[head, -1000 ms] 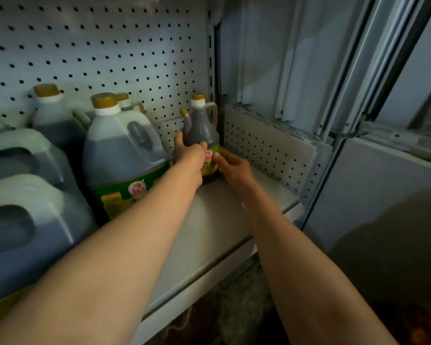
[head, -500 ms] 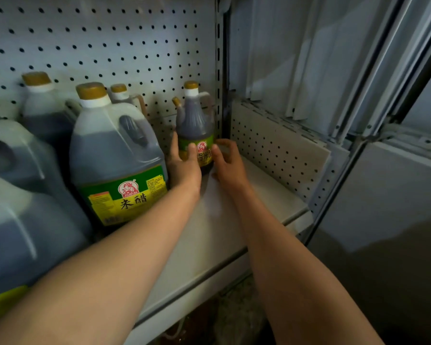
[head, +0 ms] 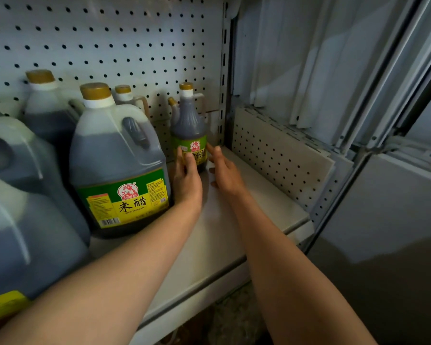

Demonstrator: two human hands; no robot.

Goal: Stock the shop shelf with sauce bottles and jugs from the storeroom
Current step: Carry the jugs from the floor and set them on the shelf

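Observation:
A small dark vinegar bottle with a gold cap and green-yellow label stands upright at the back right corner of the shelf, against the pegboard. My left hand lies at its lower left, straight fingers touching the label. My right hand lies at its lower right, with its fingertips at the bottle's side and its palm over the shelf board. Neither hand curls round the bottle. A large rice vinegar jug stands just left of my left hand.
More large jugs fill the shelf's left side, with two gold-capped ones behind. A perforated end panel closes the shelf on the right. Beyond it are grey metal frames and a panel.
Both hands have loosened from around the small bottle to straight fingers beside it. The bottle now stands at the back corner with its label facing out.

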